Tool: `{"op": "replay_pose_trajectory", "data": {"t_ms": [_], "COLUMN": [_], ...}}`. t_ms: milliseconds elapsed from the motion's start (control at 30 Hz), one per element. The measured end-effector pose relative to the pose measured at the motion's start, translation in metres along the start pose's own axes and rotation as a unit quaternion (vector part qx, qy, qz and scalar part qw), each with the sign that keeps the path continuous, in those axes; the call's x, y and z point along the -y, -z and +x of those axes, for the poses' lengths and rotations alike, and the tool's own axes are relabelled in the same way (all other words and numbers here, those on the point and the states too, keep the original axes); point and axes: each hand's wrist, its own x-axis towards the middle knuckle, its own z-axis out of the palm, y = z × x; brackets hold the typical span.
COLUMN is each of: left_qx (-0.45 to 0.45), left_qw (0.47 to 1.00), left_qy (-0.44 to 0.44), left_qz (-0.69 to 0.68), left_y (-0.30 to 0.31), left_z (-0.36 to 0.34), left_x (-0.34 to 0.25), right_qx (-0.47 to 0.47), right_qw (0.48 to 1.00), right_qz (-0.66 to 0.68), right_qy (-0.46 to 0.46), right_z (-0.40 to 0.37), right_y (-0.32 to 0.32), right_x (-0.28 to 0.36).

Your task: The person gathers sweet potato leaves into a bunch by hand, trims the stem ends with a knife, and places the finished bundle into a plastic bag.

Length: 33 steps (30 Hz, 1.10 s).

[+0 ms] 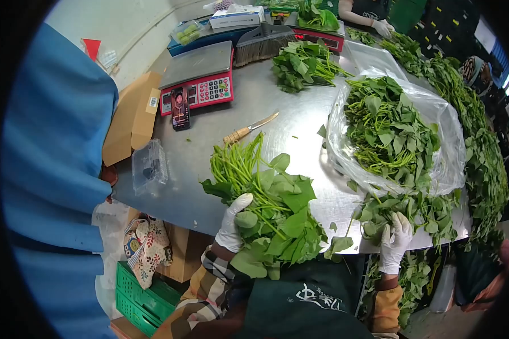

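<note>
My left hand [232,223], in a white glove, is closed around a bunch of leafy greens [266,198] with long pale stems. The stems point away from me and the leaves hang over the table's near edge. My right hand [396,240], gloved too, rests at loose leafy stems [379,217] by the front edge, its fingers partly among the leaves; whether it grips any cannot be made out. Just beyond it, a clear plastic bag [336,150] lies open with a heap of greens [387,127] in it. A knife [251,127] with a wooden handle lies beyond the left bunch.
A red scale [212,90] with a phone [180,108] against it stands at the back left, near a cardboard box [131,110] and a clear plastic container [149,166]. Another bunch [305,65] lies farther back. A long pile of greens [475,124] lines the right; another person's gloved hand [383,28] is beyond.
</note>
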Motion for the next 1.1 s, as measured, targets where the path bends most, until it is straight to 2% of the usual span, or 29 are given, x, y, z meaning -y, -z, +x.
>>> {"op": "replay_pose_trajectory", "data": {"t_ms": [133,267,500,633,733,767,833,967,1100], "left_qx": [-0.003,-0.022,0.019,0.002,0.048,0.063,0.049,0.031,0.007], "left_qw": [1.000,0.999,0.998,0.996,0.996,0.996,0.995,0.996,0.997], "left_qy": [0.010,0.018,0.038,0.020,0.007,0.013,-0.003,0.004,-0.009], "left_qz": [0.019,0.037,0.045,0.082,0.080,0.060,0.083,0.086,0.077], "left_y": [0.008,0.003,-0.016,-0.038,-0.038,-0.044,-0.046,-0.034,-0.033], "left_z": [-0.007,-0.013,-0.012,-0.020,-0.017,-0.019,-0.021,-0.020,-0.028], "left_x": [0.004,0.008,0.016,0.020,0.026,0.028,0.028,0.024,0.017], "right_qx": [0.064,0.064,0.088,0.092,0.086,0.067,0.036,-0.012,0.026], "right_qw": [0.995,0.996,0.994,0.994,0.994,0.996,0.998,0.999,0.989], "right_qz": [-0.046,-0.013,0.011,0.015,0.041,0.007,-0.036,0.053,0.110], "right_qy": [-0.055,-0.067,-0.063,-0.056,-0.051,-0.054,-0.042,0.007,0.094], "right_z": [-0.019,-0.022,-0.020,-0.012,-0.018,-0.019,-0.012,0.020,0.053], "right_y": [-0.004,-0.007,0.003,0.015,0.014,0.014,0.021,0.019,-0.004], "right_x": [-0.015,-0.024,-0.027,-0.016,-0.025,-0.022,-0.010,0.025,0.071]}}
